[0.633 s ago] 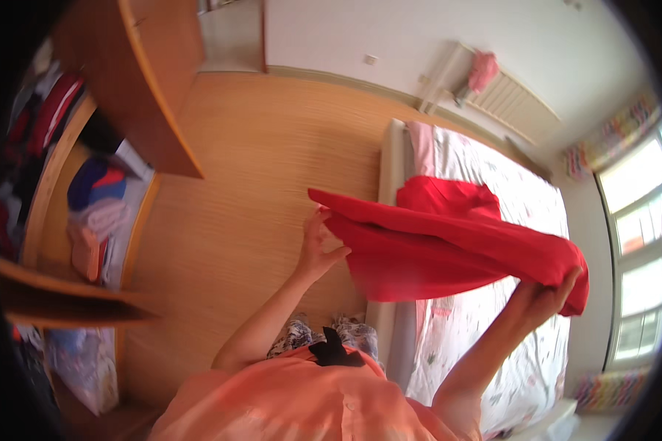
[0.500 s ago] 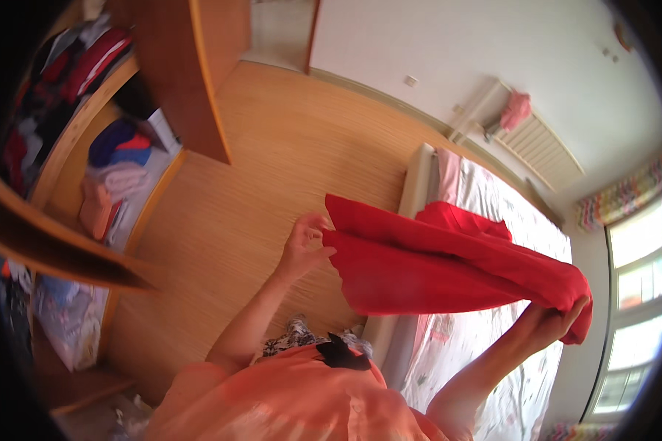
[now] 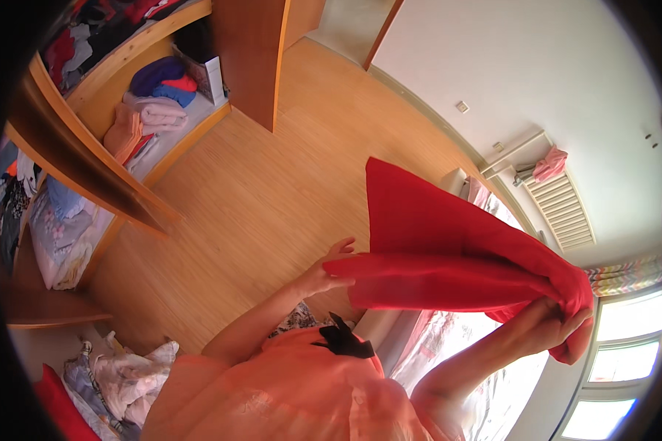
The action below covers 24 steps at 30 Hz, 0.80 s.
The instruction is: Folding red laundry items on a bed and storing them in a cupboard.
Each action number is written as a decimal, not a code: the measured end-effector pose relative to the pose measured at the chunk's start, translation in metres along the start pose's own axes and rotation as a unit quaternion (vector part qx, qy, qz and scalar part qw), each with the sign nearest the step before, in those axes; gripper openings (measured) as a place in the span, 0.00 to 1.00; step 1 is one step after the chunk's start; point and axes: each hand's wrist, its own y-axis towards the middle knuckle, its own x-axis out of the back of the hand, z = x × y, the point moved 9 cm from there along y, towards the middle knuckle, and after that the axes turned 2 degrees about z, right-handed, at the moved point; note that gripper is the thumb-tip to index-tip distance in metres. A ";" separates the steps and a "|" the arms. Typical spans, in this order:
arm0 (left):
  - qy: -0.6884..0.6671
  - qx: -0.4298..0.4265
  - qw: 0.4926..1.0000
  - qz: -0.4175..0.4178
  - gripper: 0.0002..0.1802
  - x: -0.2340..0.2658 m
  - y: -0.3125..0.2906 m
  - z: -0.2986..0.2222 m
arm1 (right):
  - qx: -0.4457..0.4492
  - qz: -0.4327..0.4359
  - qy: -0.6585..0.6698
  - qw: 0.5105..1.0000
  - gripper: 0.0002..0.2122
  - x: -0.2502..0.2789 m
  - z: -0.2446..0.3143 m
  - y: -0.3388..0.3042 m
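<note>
A plain red garment [image 3: 449, 235] stretches across the air in front of me, above the bed's edge. At its right end my right hand [image 3: 548, 327] is closed round a bunched part of the cloth. My left hand [image 3: 336, 268] has the lower left edge pinched between thumb and fingers, the upper fingers partly lifted. One wide panel rises to a corner at the upper left, and a narrower fold runs below it to my left hand. Which kind of garment it is cannot be made out.
A bed [image 3: 441, 345] with a patterned white sheet lies under the garment. To the left stands an open wardrobe with folded clothes [image 3: 162, 110] and a swung-out door [image 3: 246, 66]. Crumpled clothes [image 3: 129, 375] lie at lower left. A radiator [image 3: 563, 209] bears a pink cloth.
My left hand has gone from open beside the cloth to pinching its edge. The garment's upper left corner has risen and its panels have parted. The view has shifted.
</note>
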 end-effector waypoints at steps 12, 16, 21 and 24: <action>-0.139 -0.092 0.984 -0.068 0.42 0.091 0.032 -0.120 | 0.060 -0.072 -0.310 0.946 0.16 -0.025 0.010 -0.038; -0.057 -0.129 0.990 -0.003 0.27 0.099 0.032 -0.133 | -0.047 -0.010 -0.189 0.981 0.15 -0.028 -0.012 -0.021; 0.013 -0.272 0.926 -0.263 0.14 0.125 0.043 -0.220 | -0.137 0.091 0.049 0.985 0.11 -0.054 -0.023 0.018; 0.059 -0.264 0.910 -0.315 0.16 0.157 0.061 -0.261 | -0.129 0.214 0.006 0.968 0.11 -0.071 -0.020 0.039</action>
